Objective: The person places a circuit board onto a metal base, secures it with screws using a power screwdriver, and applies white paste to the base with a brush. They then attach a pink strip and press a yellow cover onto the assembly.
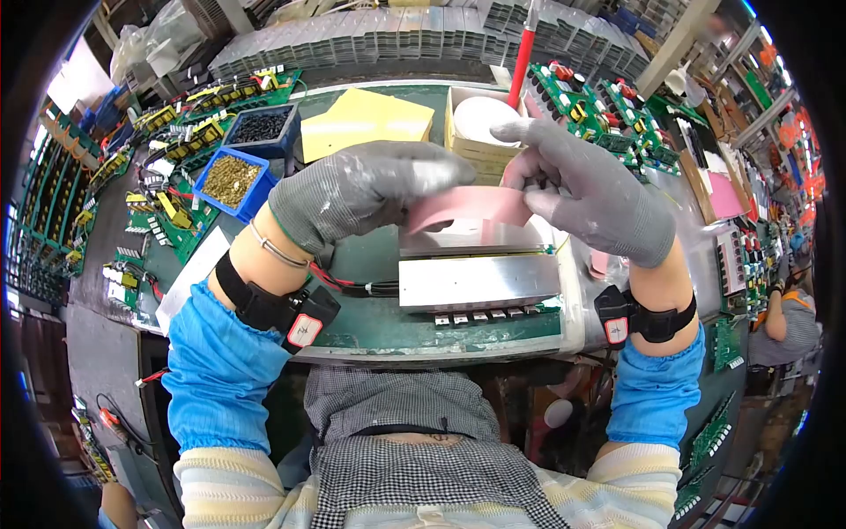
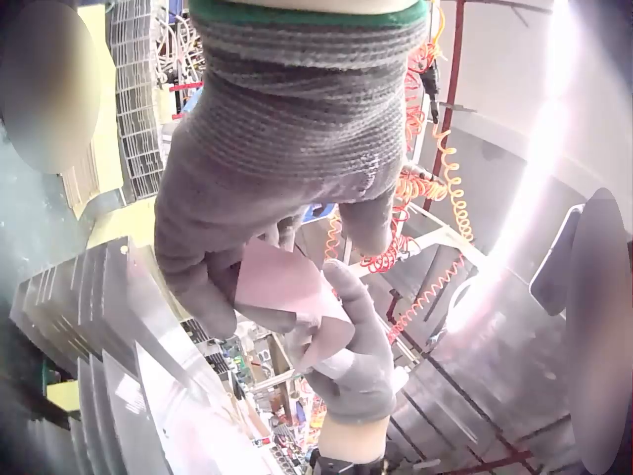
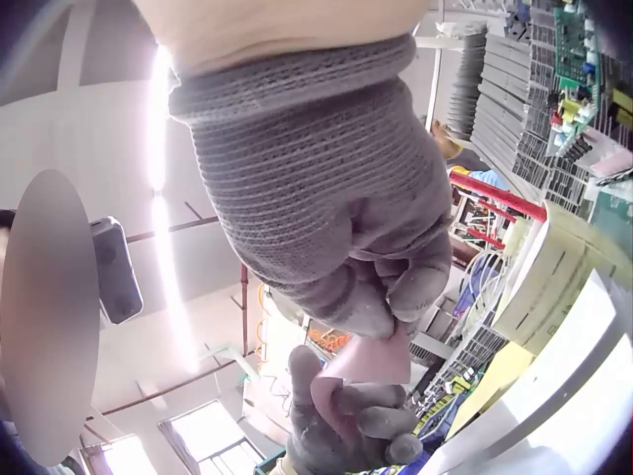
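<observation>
A curved pink strip [image 1: 469, 205] is stretched between my two gloved hands, above the bench. My left hand [image 1: 352, 192] holds its left end, with fingers bent about the strip [image 3: 371, 360] in the right wrist view. At the other end, my right hand [image 1: 604, 192] pinches the strip between thumb and fingers. Below the strip lies a silver metal bracket [image 1: 480, 282] with a shiny flat face. A row of small components on a green board [image 1: 493, 317] shows along its near edge.
Left of the hands stand a blue bin [image 1: 231, 180] of brass-coloured pieces and a dark bin [image 1: 262, 129] of black pieces. Yellow sheets [image 1: 366, 123] lie behind. A box [image 1: 480, 145] with a white roll and a red pen [image 1: 523, 66] stand at the back. Circuit boards [image 1: 608, 115] lie right.
</observation>
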`<state>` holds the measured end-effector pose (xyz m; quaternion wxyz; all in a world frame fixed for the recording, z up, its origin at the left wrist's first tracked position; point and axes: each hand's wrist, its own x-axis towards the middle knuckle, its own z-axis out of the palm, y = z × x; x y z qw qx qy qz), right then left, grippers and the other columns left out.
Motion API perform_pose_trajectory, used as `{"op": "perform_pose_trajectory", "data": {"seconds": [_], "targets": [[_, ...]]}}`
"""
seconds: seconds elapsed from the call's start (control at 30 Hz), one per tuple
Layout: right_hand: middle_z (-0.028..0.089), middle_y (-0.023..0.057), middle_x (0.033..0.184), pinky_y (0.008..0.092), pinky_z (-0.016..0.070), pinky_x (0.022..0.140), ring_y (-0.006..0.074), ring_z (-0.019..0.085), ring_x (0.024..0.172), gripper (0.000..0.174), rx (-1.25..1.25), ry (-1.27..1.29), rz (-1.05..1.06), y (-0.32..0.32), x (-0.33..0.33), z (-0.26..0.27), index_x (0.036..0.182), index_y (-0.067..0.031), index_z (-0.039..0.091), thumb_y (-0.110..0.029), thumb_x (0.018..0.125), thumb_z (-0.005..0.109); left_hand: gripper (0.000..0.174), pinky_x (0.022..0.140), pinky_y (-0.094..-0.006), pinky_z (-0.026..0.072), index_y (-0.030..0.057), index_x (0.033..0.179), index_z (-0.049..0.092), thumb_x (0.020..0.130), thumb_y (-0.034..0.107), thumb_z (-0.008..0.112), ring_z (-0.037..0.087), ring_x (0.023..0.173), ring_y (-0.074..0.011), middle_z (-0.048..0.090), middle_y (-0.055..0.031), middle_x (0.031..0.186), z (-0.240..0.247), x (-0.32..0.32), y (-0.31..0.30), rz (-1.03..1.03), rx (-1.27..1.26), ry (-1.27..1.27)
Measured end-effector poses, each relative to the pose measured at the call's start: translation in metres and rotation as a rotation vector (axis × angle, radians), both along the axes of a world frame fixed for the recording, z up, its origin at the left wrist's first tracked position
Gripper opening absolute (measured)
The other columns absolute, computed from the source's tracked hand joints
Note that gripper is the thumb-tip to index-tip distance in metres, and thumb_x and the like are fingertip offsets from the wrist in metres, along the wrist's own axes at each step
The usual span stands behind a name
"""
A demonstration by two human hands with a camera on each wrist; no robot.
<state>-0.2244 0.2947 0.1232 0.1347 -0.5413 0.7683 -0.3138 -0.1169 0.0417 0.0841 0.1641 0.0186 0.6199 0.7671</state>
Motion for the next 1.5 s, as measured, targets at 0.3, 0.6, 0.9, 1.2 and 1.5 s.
{"op": "perform_pose_trajectory", "data": {"seconds": [0.3,0.6,0.9,1.2,1.5], "targets": [[0.066,0.0069,0.087,0.0298,0.0493,0.085,0.0152,0.061,0.077,0.057,-0.059,0.207,-0.056,-0.001,-0.016,-0.009,0.14,-0.0016,0.049,0.01,0.084,0.051,0.036,0.084,-0.0272,0.0485,-0.0003,0.113,0.068,0.087,0.024,0.074,0.061,0.091,-0.011,0.068,-0.0036,0.098,0.009,-0.022,-0.003,-0.047,-0.533,0.154],[0.062,0.0051,0.079,0.0537,0.0185,0.123,0.0251,0.065,0.078,0.05,-0.093,0.492,-0.046,-0.011,-0.041,-0.052,0.134,-0.0072,0.055,0.008,0.087,0.057,0.024,0.081,-0.0304,0.0506,-0.0016,0.107,0.07,0.087,0.011,0.068,0.062,0.084,-0.0148,0.07,-0.0077,0.09,-0.004,-0.032,0.001,0.097,-0.979,0.206],[0.067,0.0076,0.088,0.0428,0.0434,0.105,0.0236,0.068,0.087,0.052,0.22,0.259,-0.01,-0.014,-0.046,-0.056,0.135,-0.0105,0.055,0.007,0.087,0.058,0.022,0.084,-0.032,0.0518,0.0025,0.108,0.071,0.089,0.011,0.066,0.067,0.087,-0.0204,0.072,-0.0108,0.095,-0.005,-0.034,0.01,-0.026,-1.099,0.14],[0.068,0.01,0.094,0.0352,0.053,0.086,0.0261,0.067,0.091,0.051,0.308,0.197,0.069,-0.01,-0.049,-0.055,0.137,-0.01,0.053,0.004,0.088,0.058,0.025,0.085,-0.0329,0.0523,0.0016,0.109,0.071,0.085,0.005,0.065,0.067,0.089,-0.0231,0.073,-0.0127,0.097,-0.007,-0.041,0.011,-0.211,-1.123,0.178],[0.07,0.0121,0.103,0.0363,0.0543,0.087,0.0275,0.069,0.098,0.045,0.237,0.068,0.122,0.005,-0.046,-0.043,0.137,-0.0085,0.052,-0.006,0.092,0.058,0.027,0.087,-0.0332,0.0514,0.0004,0.108,0.071,0.083,0.005,0.061,0.067,0.092,-0.0228,0.072,-0.0132,0.098,-0.006,-0.03,0.007,-0.213,-1.105,0.254]]}}
